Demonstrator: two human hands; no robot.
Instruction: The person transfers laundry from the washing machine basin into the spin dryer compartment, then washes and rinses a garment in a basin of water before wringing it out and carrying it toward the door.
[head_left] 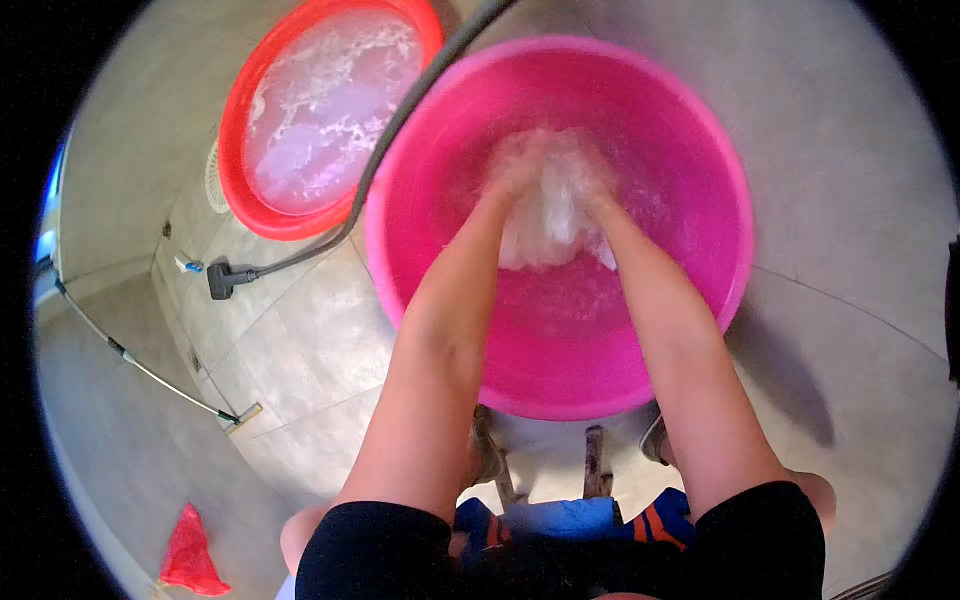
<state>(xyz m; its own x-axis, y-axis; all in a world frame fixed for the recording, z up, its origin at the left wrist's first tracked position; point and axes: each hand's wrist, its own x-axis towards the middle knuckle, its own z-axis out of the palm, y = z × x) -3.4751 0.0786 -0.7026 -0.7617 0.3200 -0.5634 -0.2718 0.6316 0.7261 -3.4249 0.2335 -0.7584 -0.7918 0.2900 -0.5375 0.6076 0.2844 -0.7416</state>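
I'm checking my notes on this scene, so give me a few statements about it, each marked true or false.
1. The left hand and right hand are inside the pink tub. True.
2. The red basin is dry. False: it holds foamy liquid.
3. A blurred white mass is at the hands. True.
4. The dark end of the grey hose sits in the pink tub. False: it is outside the tub.

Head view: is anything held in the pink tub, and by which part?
The left hand and right hand are at a white cloth in the pink tub; motion blur hides whether they grip it, and by which part.
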